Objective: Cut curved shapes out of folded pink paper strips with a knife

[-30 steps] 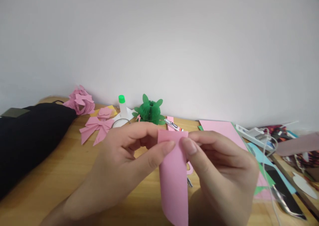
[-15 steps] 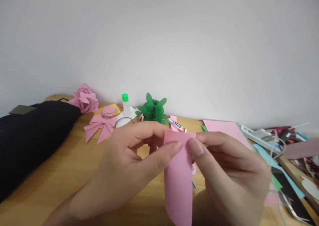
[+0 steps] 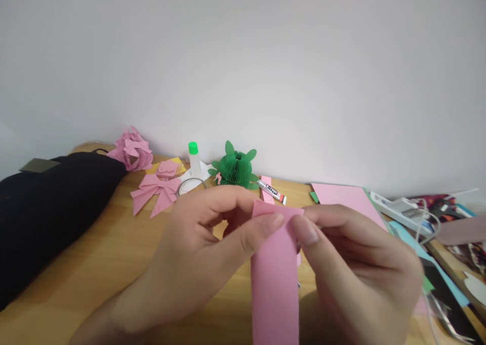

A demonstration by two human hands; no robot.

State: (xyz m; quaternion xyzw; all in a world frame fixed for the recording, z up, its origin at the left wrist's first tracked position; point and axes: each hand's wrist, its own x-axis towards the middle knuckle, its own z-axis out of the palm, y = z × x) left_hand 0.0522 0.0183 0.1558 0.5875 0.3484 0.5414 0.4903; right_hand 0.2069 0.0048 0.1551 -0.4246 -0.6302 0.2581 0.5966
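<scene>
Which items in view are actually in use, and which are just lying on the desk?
In use:
pink paper strip
left hand and right hand, both pinching the strip's top edge

Lying about:
pink bow
pink paper flower
glue bottle
green paper cactus
glue tube
pink sheet
black bag

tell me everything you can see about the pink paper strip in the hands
The pink paper strip is plain, matte craft paper, long and narrow with straight edges. It stands roughly upright above the wooden table, its lower end leaving the picture. The left hand and right hand pinch its top edge, thumbs in front, fingers behind.
</scene>
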